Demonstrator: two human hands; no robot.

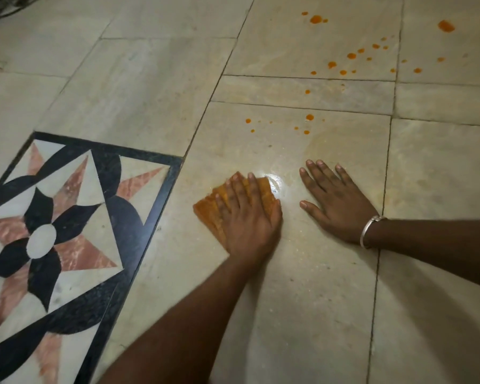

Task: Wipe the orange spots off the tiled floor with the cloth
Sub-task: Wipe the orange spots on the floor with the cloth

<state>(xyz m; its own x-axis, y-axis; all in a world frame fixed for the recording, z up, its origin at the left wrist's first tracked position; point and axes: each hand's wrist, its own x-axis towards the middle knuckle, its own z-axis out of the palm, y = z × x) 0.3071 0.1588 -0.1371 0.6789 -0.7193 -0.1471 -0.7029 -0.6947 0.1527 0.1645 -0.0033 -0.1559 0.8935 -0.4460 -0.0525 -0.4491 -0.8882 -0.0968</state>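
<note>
An orange-stained cloth (pixel 208 214) lies flat on the pale tiled floor (pixel 302 286). My left hand (pixel 247 223) presses down on it with straight, spread fingers and covers most of it. My right hand (pixel 336 200), with a silver bangle (pixel 367 231) at the wrist, rests flat on the bare tile just to the right of the cloth. A few small orange spots (pixel 310 117) sit on the same tile beyond my fingertips. Several more orange spots (pixel 351 55) are scattered farther away, and a larger blob (pixel 446 25) lies at the far right. The tile around my hands looks wet and shiny.
A decorative inlay (pixel 58 217) with a black border, black petals and pink triangles fills the floor on the left, right beside the cloth. Dark grout lines cross the tiles. Something dark shows in the top left corner (pixel 9 6).
</note>
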